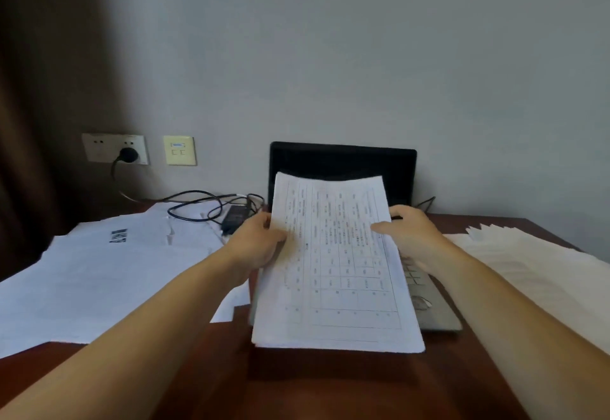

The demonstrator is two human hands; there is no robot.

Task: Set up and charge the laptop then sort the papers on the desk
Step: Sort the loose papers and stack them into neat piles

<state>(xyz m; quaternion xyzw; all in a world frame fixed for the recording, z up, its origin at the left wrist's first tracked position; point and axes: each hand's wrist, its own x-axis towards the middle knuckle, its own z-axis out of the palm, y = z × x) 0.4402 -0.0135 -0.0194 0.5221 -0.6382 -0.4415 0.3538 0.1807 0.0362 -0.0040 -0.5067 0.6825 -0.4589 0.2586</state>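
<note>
Two drifts of paper flank the dark wooden desk (297, 386). A wide white spread (99, 271) lies at nine o'clock, and a fanned pile (528, 271) at three o'clock runs out of view at the edge. They look like a heap to be sorted and a heap sorted into, though I cannot say which is which.

At twelve o'clock the laptop (343, 162) stands open against the wall, its screen dark, so whether it is on is beyond telling. Most of its keyboard is hidden behind the stack of forms (333, 271), which is held up over it, tilted toward the person, presumably for reading before it goes to a heap. The ruled tables show, but the print is too blurred to read.

The left hand (257, 244) grips the stack's left edge with the thumb on top. The right hand (412, 234) pinches the right edge the same way (its fingers are lost behind the sheets).

At ten o'clock the charger brick (234, 218) lies among loops of black cable (194, 205), whose plug (128, 154) sits in the wall socket (115, 148). Charging seems arranged, yet the laptop end of the lead is hidden by the stack.
</note>
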